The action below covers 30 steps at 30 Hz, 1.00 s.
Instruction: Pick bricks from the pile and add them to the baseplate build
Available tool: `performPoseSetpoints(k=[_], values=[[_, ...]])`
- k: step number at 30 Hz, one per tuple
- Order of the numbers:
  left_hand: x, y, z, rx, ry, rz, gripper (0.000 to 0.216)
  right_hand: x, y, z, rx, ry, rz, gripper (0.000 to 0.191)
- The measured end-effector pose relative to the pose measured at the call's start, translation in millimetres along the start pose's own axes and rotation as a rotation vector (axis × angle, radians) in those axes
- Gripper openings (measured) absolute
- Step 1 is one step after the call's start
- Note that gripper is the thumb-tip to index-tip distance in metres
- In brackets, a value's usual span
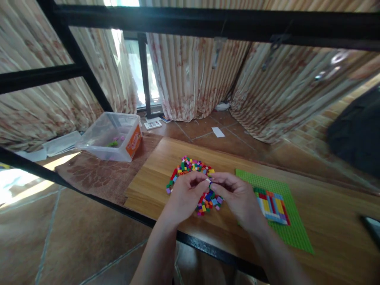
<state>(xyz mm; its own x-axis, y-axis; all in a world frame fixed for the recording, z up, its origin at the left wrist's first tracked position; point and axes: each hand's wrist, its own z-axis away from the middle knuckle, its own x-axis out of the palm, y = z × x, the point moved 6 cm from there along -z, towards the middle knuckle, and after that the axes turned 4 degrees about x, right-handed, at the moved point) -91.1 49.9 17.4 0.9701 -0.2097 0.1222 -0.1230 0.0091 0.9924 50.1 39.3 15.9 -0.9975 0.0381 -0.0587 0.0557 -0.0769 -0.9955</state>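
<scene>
My left hand [186, 194] and my right hand [236, 196] meet over a pile of small coloured bricks [192, 167] on a wooden table [154, 178]. Between the fingertips of both hands sits a tiny white brick [208, 180], pinched from either side. More loose bricks [208, 202] show below the hands. To the right lies a green baseplate [293, 233] with rows of coloured bricks [273, 206] pressed onto it.
A clear plastic box [111, 136] with an orange label and a few pieces inside stands at the back left on a brown patterned mat [97, 174]. Black frame bars [208, 23] cross overhead. Curtains hang behind, and a dark object [359, 134] is at right.
</scene>
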Motion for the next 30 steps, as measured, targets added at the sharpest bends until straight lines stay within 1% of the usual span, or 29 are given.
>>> performPoseSetpoints(k=[3,5,7,9,12,14,16,19,21,24,28,30], values=[[14.8,-9.2,-3.0,-0.036,0.022,0.042,0.016,-10.2,11.6,4.9,0.078,0.069,-0.088,0.033],[22.3,-15.5,-4.5,-0.067,0.075,0.071,0.015,-14.4,20.3,6.3,0.128,0.081,-0.125,0.033],[28.1,-20.9,-5.5,-0.098,0.121,0.084,0.014,-17.0,27.4,5.5,0.139,0.079,-0.142,0.033],[33.4,-23.8,-7.2,-0.11,0.108,0.056,0.014,-19.6,32.0,3.0,0.118,0.088,-0.124,0.033],[38.5,-23.6,-10.7,-0.077,0.039,-0.05,0.019,-21.3,33.8,-1.0,0.066,0.092,-0.073,0.033],[38.3,-23.5,-12.5,-0.069,0.038,-0.076,0.021,-20.9,32.3,-2.7,0.037,0.079,-0.048,0.032],[37.5,-25.1,-13.2,-0.1,0.062,-0.011,0.022,-20.2,29.4,-3.4,0.011,0.065,-0.019,0.031],[38.0,-26.3,-12.9,-0.153,0.085,0.147,0.027,-19.0,25.5,-3.7,-0.01,0.047,-0.015,0.03],[39.0,-26.3,-12.4,-0.18,0.082,0.224,0.03,-18.3,25.9,-4.2,0.01,0.038,-0.094,0.029],[39.1,-27.1,-12.1,-0.204,0.081,0.285,0.029,-18.1,31.0,-5.3,0.09,0.036,-0.325,0.027],[36.3,-30.7,-13.0,-0.196,0.11,0.269,0.026,-14.4,37.4,-5.6,0.213,-0.017,-0.596,0.016],[34.7,-32.5,-13.6,-0.189,0.125,0.242,0.026,-11.9,38.1,-5.2,0.243,-0.035,-0.661,0.016]])
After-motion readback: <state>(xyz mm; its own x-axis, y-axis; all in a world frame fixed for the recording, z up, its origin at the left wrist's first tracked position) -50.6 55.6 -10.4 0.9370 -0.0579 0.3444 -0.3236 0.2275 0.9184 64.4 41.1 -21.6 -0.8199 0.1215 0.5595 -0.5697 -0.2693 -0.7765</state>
